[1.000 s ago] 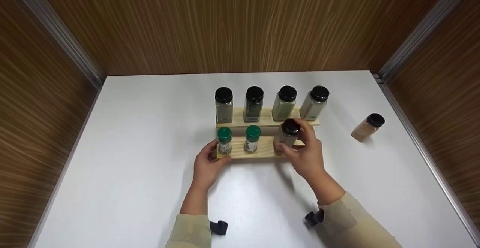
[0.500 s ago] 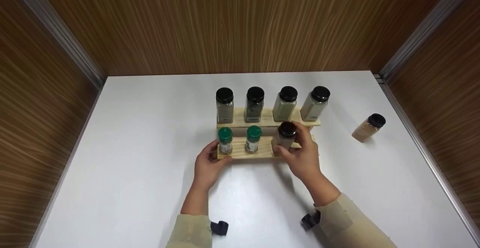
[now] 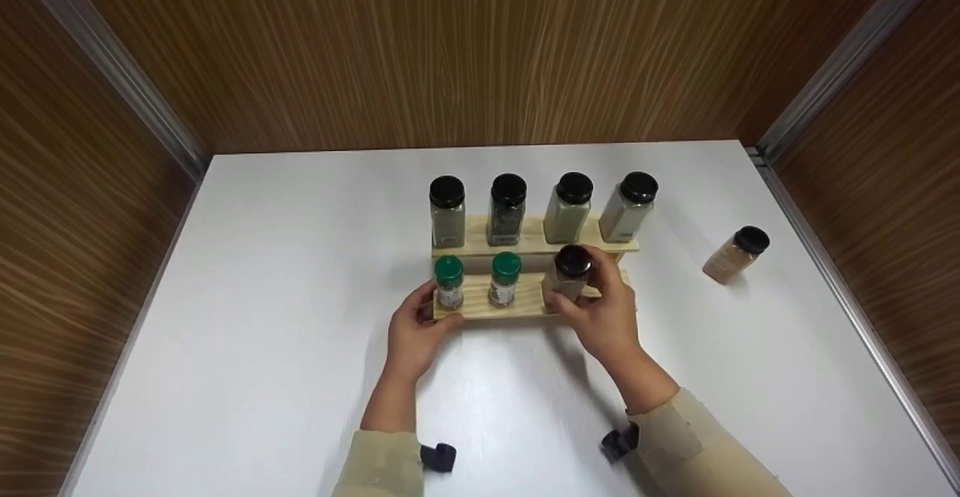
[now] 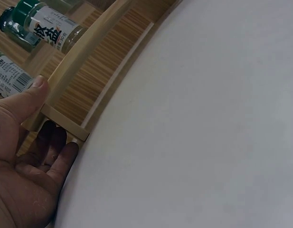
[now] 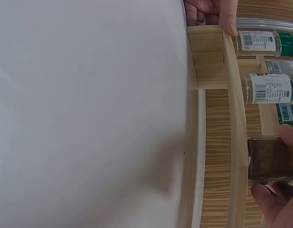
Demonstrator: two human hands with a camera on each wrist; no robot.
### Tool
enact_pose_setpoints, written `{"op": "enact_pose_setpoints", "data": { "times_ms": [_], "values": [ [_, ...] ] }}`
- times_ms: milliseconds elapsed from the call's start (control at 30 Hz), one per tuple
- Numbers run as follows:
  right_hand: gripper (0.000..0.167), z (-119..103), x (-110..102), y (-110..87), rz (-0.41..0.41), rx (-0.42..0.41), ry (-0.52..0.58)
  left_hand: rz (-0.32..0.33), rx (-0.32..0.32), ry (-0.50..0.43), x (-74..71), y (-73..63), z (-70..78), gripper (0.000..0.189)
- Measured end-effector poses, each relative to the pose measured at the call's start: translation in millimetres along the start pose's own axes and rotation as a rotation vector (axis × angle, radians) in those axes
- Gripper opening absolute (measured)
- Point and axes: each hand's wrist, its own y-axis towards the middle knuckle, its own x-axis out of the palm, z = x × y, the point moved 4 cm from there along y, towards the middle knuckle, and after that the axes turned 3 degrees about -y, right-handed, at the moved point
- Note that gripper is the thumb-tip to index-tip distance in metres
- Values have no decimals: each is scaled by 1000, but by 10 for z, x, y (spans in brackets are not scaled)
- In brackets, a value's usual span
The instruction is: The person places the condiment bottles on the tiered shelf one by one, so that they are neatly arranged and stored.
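Observation:
A two-tier wooden spice rack (image 3: 525, 307) stands on the white table. My left hand (image 3: 414, 338) grips its left end, thumb on the front edge and fingers curled by the side support. My right hand (image 3: 609, 314) holds a black-capped spice jar (image 3: 568, 284) of brown powder between thumb and fingers. The jar stands nearly upright at the lower shelf, its base right at the board in the right wrist view. To its left are two green-capped spice jars (image 3: 504, 279), seen also in the left wrist view, where one spice jar (image 4: 49, 26) shows a printed label.
Several black-capped jars (image 3: 508, 210) line the upper shelf behind my hands. Another black-capped jar (image 3: 732, 258), with orange-brown contents, stands on the table (image 3: 285, 317) at the right. Wood-grain panels (image 3: 465, 54) enclose the back and sides.
My right hand has brought its jar slightly left and down onto the lower shelf, and the jar is now more upright. The left hand stays on the rack's end.

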Motion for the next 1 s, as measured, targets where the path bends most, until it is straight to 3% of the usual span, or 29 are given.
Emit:
{"op": "enact_pose_setpoints", "data": {
  "times_ms": [167, 300, 433, 567, 633, 767, 900, 1000],
  "values": [
    [79, 35, -65, -30, -20, 42, -16, -4, 3, 1, 11, -1, -11, 71],
    [84, 145, -256, -146, 28, 75, -18, -17, -9, 5, 26, -24, -23, 70],
    [71, 302, -551, -229, 137, 26, 29, -5, -30, 22, 9, -32, -26, 69],
    [58, 444, -913, -189, 310, -41, 83, -1, -28, 23, -21, -30, -21, 70],
    [58, 541, -1087, -131, 400, -25, 76, -2, -19, 25, -37, -32, -20, 70],
    [70, 809, -1354, -20, 549, 109, 25, 5, -25, 24, -66, -43, -25, 70],
    [93, 1088, -1480, 34, 590, 342, -2, 9, -36, 12, -101, -68, -35, 70],
    [104, 1220, -1495, 71, 592, 464, 22, 8, -25, 14, -119, -75, -25, 70]
  ]
}}
